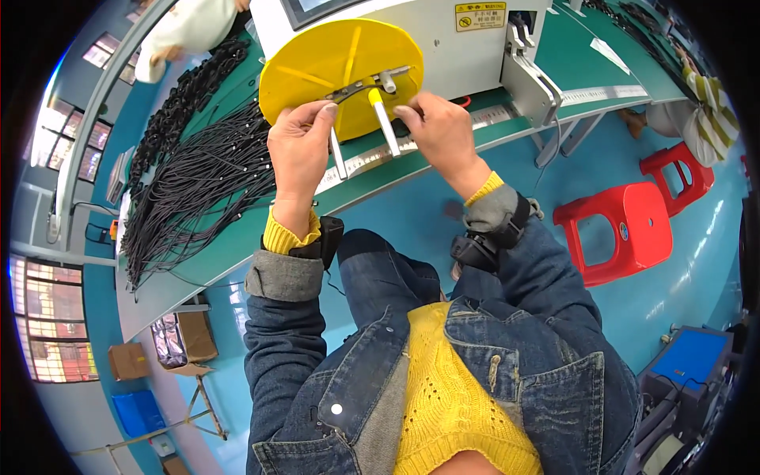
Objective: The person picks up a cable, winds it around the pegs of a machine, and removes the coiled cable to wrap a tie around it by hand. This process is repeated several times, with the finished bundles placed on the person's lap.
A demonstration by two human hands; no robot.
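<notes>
A round yellow disc (301, 59) on the front of a white machine (451, 59) faces me, with white pegs (385, 127) sticking out toward me. My left hand (302, 146) is at the disc's lower left, thumb and fingers pinched together. From its fingertips a short stretch of thin black cable (348, 94) seems to arc across the disc toward the pegs. My right hand (446, 136) is at the disc's lower right, beside the pegs, with fingers curled and the thumb against them. What lies between its fingertips is too small to make out.
A large bundle of black cables (206, 158) covers the green table (229, 253) to the left. A metal bracket (530, 87) juts from the machine's right side. Red stools (625, 229) stand on the floor at right. Other people (186, 36) work across the table and at far right.
</notes>
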